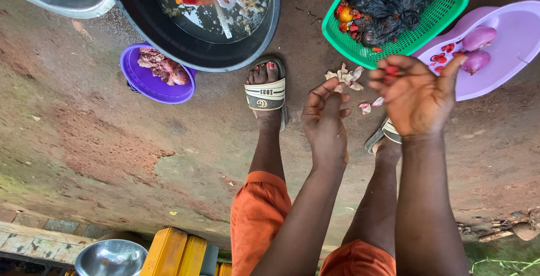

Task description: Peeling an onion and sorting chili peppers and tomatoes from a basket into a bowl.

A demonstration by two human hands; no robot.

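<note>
The right hand (417, 93) is curled, its fingertips pinched on a small red pepper (391, 70) held just above the lilac tray (509, 57). The left hand (324, 120) hangs beside it over the dirt ground (101, 141), fingers loosely bent toward each other; whether it grips anything I cannot tell. On the tray lie 2 peeled purple onions (478, 48) and a few red pepper bits. The pepper looks light, soft and thin-skinned, likely slick with juice, so it would bruise or burst under a hard squeeze; a gentle fingertip pinch at the stem end should serve best. A green basket (450, 6) behind the tray holds a black plastic bag (391, 0) and more peppers. Pale onion skins (346, 76) lie scattered on the ground by the feet. Farther left sit a purple bowl (152, 87) of peelings and a black basin (191, 45) of water.
</note>
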